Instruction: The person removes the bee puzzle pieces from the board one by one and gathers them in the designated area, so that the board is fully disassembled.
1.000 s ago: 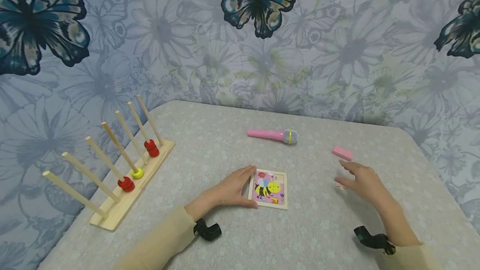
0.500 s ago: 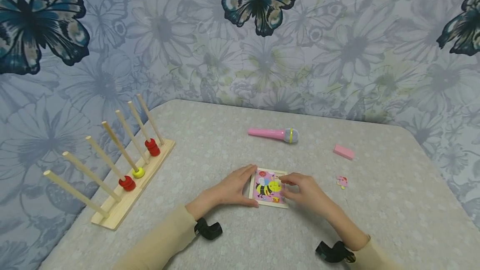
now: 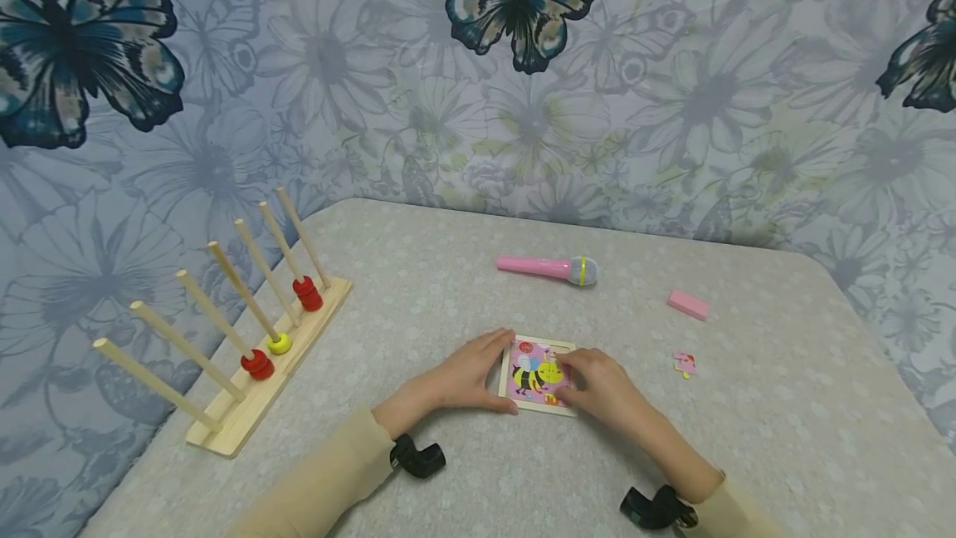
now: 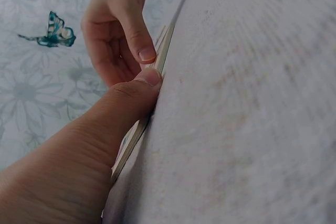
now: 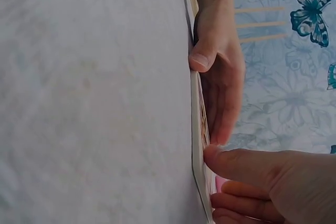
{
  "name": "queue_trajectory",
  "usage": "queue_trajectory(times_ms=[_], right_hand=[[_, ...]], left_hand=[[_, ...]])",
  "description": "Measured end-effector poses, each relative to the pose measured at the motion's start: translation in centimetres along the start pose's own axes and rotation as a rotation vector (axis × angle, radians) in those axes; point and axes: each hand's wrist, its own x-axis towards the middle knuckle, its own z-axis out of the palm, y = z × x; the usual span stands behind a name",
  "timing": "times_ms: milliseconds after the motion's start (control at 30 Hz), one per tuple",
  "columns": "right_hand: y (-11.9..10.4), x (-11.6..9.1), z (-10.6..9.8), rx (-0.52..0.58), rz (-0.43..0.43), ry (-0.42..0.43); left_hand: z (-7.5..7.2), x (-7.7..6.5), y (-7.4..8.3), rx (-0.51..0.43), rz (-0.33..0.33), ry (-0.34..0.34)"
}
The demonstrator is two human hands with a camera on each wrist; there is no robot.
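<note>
A small framed jigsaw puzzle [image 3: 529, 379] with a yellow-and-black bee on pink lies on the table. My left hand [image 3: 466, 376] grips its pale wooden frame from the left, thumb at the near edge and fingers at the far left corner. Over the puzzle's right side is my right hand [image 3: 605, 388], thumb and fingers curled on a puzzle piece that they mostly hide. Both thumbs touch close to the frame's near side in the right wrist view. One loose puzzle piece [image 3: 685, 364], pink with some yellow, lies to the right of my right hand.
A pink toy microphone [image 3: 548, 268] lies behind the puzzle. Farther right is a pink block [image 3: 688, 305]. On the left stands a wooden peg rack [image 3: 224, 430] with red and yellow rings on some pegs. A butterfly-patterned wall covering [image 3: 418, 106] rises behind the table.
My right hand has moved left from beside the loose piece to the puzzle's right side, uncovering that piece. Its fingers have since shifted slightly over the puzzle. My left hand stays on the frame.
</note>
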Motion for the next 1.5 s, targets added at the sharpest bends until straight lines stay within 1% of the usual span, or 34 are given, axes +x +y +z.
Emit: queue_trajectory(times_ms=[200,367,567,800,1067,1233,1500], right_hand=[[0.2,-0.1,-0.1,0.003,-0.037,0.016],[0.4,-0.1,0.0,0.006,-0.081,0.022],[0.4,0.0,0.0,0.021,-0.105,0.004],[0.5,0.4,-0.3,0.013,-0.116,-0.036],[0.7,1.0,-0.8,0.005,-0.157,-0.076],[0.6,1.2,-1.1,0.003,-0.158,-0.100],[0.9,1.3,-1.4,0.027,-0.182,-0.092]], left_hand=[[0.0,0.0,0.1,0.007,-0.010,-0.009],[0.1,0.0,0.1,0.013,-0.010,-0.004],[0.1,0.1,-0.1,0.013,-0.005,0.000],[0.1,0.0,0.0,0.014,0.003,0.003],[0.1,0.0,0.0,0.016,0.002,0.005],[0.1,0.0,0.0,0.012,0.006,0.004],[0.1,0.0,0.0,0.019,-0.003,0.003]])
